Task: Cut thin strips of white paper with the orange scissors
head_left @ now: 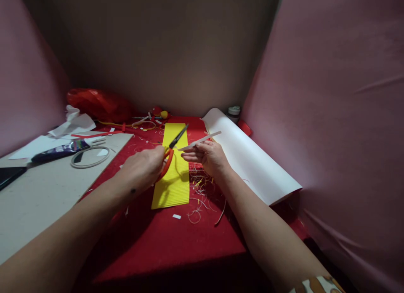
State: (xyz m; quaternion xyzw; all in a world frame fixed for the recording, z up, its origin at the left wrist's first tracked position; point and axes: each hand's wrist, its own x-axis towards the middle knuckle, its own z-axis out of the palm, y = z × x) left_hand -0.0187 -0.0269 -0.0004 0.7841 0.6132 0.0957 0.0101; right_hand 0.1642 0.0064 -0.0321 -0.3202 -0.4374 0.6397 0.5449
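From my end of the feed, the left grip [145,164] is wrapped round a pair of orange-and-yellow-handled scissors with dark metal blades [178,136], and the right grip [212,156] has a thin, flat, whitish strip [211,137] pinched between thumb and fingers. Both are up in the air above the bright yellow ridged sheet [172,190] on the red-cloth-covered counter [176,251]. The strip's left end is just beside the blades (can't tell from this angle if they touch), and the blades look nearly together. My guess is snipping, so I'd pinch closer to the cutting end to stop any flop, feed it in square and cut near the pivot, not at the tips. Right fingertips well out of the line, obviously. I'd also move off the yellow sheet so scraps miss it; that tangle of pale and yellow threads [199,183] alongside is mess enough.
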